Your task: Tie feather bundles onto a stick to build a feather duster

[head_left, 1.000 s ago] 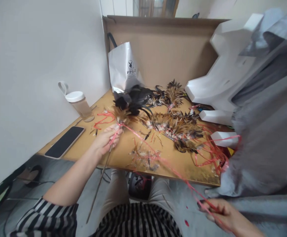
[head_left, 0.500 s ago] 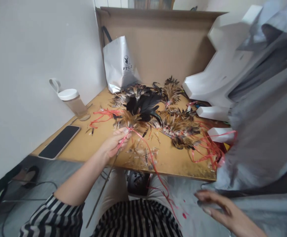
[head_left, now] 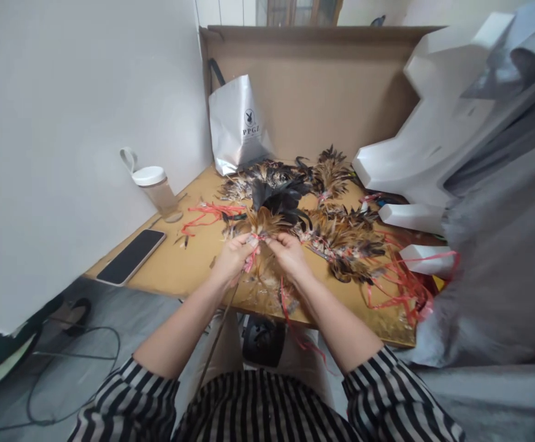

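My left hand [head_left: 232, 261] is closed round a thin stick [head_left: 216, 341] topped with a tuft of black and brown feathers [head_left: 272, 205], held over the wooden table [head_left: 189, 265]. My right hand [head_left: 289, 255] meets it from the right, its fingers pinched on the red plastic string [head_left: 251, 258] wound at the base of the tuft. The loose end of that string hangs down under my right wrist. Several bundles of brown feathers [head_left: 341, 236] lie on the table just beyond my hands.
A phone [head_left: 131, 256] lies at the table's left edge, a lidded bottle [head_left: 156, 191] behind it. A white paper bag [head_left: 241, 126] leans on the cardboard back wall. White foam pieces [head_left: 410, 162], tangled red string [head_left: 400, 287] and grey plastic sheet fill the right.
My right hand has come up from low on the right, where it held the string stretched, then let it slacken, and now joins the left hand at the tuft.
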Action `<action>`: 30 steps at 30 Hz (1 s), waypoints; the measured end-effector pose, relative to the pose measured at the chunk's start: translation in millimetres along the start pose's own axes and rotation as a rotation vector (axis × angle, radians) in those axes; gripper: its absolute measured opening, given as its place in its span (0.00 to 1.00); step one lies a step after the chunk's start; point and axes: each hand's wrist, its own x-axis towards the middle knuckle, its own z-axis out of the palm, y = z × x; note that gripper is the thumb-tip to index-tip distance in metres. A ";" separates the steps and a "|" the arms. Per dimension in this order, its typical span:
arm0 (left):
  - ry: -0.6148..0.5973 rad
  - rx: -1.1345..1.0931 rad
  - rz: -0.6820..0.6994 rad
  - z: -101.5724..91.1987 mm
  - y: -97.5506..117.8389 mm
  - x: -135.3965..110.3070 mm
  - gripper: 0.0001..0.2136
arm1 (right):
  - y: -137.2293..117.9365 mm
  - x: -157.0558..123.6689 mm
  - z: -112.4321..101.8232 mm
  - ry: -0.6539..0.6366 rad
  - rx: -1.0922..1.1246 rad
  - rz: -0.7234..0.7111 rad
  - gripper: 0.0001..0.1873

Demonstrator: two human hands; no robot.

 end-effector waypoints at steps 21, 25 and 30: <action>0.315 0.800 0.515 14.3 -16.9 12.9 0.15 | -0.9 2.9 8.0 0.178 0.146 -0.098 0.11; 0.304 0.974 0.538 19.0 -14.5 3.2 0.19 | -0.5 4.3 8.1 0.203 0.189 -0.051 0.11; 0.270 0.968 0.524 20.5 -19.5 -0.1 0.22 | 6.6 6.3 8.1 0.166 0.290 0.027 0.14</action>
